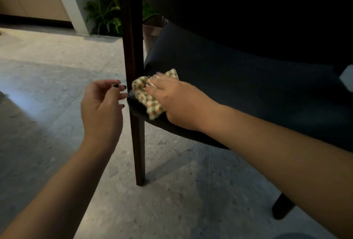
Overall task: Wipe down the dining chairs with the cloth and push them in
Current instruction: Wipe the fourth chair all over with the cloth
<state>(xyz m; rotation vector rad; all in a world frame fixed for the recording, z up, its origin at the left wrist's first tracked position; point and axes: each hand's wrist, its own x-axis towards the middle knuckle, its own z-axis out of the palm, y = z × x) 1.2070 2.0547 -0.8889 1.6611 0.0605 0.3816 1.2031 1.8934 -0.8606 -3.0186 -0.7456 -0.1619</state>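
A dark dining chair fills the right half of the view, with a black padded seat [238, 78] and a dark wooden rear leg [138, 143] running up into the backrest post. My right hand [177, 103] lies on the seat's rear left corner and holds a bunched green, white and orange checked cloth [147, 96] against it. My left hand [102, 110] hovers just left of the wooden post with its fingers loosely curled, holding nothing. The fingertips are close to the post; contact is unclear.
Grey speckled stone floor [57, 89] spreads to the left and in front. Green fern plants [105, 17] stand behind the chair post, beside a white pillar [70, 2]. Another dark chair leg [282, 208] shows at the lower right.
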